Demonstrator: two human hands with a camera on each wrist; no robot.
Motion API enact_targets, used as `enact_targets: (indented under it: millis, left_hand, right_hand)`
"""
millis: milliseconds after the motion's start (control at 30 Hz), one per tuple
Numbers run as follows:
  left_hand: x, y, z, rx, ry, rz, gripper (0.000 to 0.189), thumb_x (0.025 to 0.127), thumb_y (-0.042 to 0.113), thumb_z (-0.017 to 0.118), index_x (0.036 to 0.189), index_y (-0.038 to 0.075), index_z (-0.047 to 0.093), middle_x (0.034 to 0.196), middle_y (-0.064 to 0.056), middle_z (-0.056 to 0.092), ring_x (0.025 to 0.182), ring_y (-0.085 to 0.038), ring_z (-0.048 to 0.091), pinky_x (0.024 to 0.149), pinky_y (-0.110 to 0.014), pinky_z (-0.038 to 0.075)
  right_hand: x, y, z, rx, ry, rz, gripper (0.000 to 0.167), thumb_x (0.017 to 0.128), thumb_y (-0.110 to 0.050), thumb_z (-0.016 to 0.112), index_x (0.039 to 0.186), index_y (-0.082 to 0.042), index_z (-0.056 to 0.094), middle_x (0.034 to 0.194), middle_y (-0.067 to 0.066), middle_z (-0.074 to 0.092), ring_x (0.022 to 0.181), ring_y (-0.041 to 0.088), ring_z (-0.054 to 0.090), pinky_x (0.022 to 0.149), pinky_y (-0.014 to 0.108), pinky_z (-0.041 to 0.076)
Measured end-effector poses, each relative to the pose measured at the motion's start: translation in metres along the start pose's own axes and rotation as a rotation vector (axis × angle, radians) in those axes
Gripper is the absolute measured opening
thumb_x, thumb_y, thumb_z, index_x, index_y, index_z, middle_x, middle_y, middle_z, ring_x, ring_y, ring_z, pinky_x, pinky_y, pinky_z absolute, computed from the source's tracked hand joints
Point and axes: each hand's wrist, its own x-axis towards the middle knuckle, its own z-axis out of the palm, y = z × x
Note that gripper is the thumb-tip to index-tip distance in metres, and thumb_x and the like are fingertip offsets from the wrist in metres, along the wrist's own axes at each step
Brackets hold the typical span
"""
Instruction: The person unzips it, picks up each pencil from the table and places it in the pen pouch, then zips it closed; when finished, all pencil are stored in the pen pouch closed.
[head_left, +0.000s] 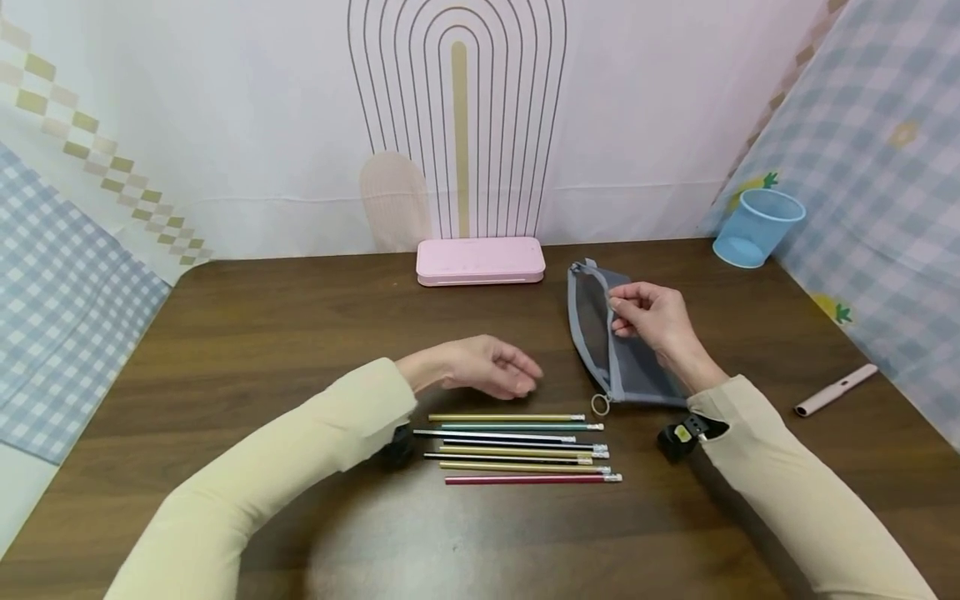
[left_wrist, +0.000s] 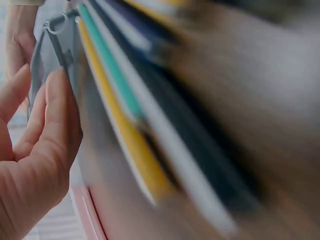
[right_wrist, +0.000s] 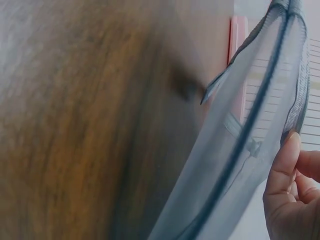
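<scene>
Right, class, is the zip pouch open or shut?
Open: the grey zip pouch has its zipper edges apart, one pinched by the right-hand fingers.

Your sleeves (head_left: 273,454): long, plain cream. Your right wrist unit (head_left: 670,447): black, blocky, yellow-green patch (head_left: 682,433). Left wrist unit (head_left: 398,448): black.
</scene>
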Motion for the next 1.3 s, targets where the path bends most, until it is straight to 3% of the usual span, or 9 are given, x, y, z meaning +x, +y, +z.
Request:
enact_targets:
  millis: [133,367,633,900,1300]
  left_hand:
    - [-0.014,-0.013,-0.007,0.111,-0.034,-0.011,0.033,0.089,-0.001,0.061,0.12,-0.006,0.057,0.105,-0.011,0.067,0.089,-0.01,0.062,0.085,-0.028,0.054]
    - [-0.02,-0.023,-0.009,0.228,-0.047,0.093,0.032,0.083,-0.007,0.065,0.114,-0.01,0.06,0.099,-0.014,0.068,0.084,-0.011,0.064,0.081,-0.025,0.055]
    - [-0.023,-0.023,-0.009,0.341,-0.043,0.146,0.028,0.082,-0.008,0.066,0.109,-0.008,0.063,0.093,-0.012,0.068,0.076,-0.008,0.064,0.076,-0.024,0.055]
    - [-0.026,-0.019,-0.007,0.531,0.019,0.168,0.023,0.08,-0.001,0.071,0.103,0.002,0.069,0.086,-0.003,0.068,0.074,-0.006,0.062,0.071,-0.018,0.053]
    - [-0.028,-0.017,-0.004,0.697,0.055,0.218,0.019,0.078,-0.001,0.069,0.095,0.007,0.071,0.081,-0.001,0.069,0.07,-0.002,0.06,0.067,-0.015,0.051]
  right_hand:
    - [0.0,0.001,-0.001,-0.031,0.005,0.008,0.029,0.094,-0.006,0.055,0.117,0.011,0.054,0.07,-0.007,0.057,0.055,0.001,0.058,0.056,0.017,0.054]
    - [-0.001,0.003,-0.003,-0.033,0.005,0.002,0.028,0.094,-0.006,0.055,0.116,0.011,0.054,0.07,-0.008,0.057,0.056,0.0,0.058,0.056,0.016,0.054]
    - [0.0,0.002,-0.002,-0.041,0.006,-0.006,0.027,0.094,-0.007,0.055,0.115,0.011,0.054,0.069,-0.008,0.056,0.056,0.0,0.058,0.056,0.016,0.054]
    - [0.0,0.002,0.0,-0.041,0.002,-0.006,0.028,0.094,-0.007,0.055,0.116,0.011,0.054,0.069,-0.008,0.057,0.056,0.0,0.058,0.056,0.016,0.054]
    - [0.001,0.003,0.0,-0.012,-0.011,-0.015,0.03,0.094,-0.005,0.055,0.117,0.014,0.052,0.067,-0.009,0.057,0.055,-0.001,0.058,0.054,0.016,0.053]
